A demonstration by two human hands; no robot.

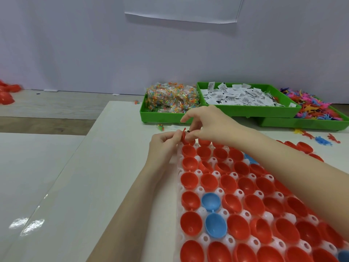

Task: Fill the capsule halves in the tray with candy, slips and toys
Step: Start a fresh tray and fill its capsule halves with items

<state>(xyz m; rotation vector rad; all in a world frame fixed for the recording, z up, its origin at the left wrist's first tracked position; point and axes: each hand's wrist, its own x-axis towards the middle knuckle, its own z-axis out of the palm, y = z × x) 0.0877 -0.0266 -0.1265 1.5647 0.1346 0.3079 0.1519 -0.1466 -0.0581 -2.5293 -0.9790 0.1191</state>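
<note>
A white plastic tray (pixel 200 189) holds several open red capsule halves (pixel 189 179) and a few blue ones (pixel 215 225). At the tray's far left corner my left hand (pixel 163 146) pinches a small red piece (pixel 183 135), a capsule half or a toy, I cannot tell which. My right hand (pixel 204 124) reaches across the tray and pinches the same piece from the right, its index finger raised. Behind them stand green bins of candy packets (pixel 170 98), paper slips (pixel 239 96) and coloured toys (pixel 313 105).
Loose red capsule halves (pixel 304 147) and a few toy figures (pixel 323 139) lie on the table right of the tray. More red halves (pixel 7 93) sit at the far left by the wall. A stray candy (pixel 160 127) lies before the candy bin.
</note>
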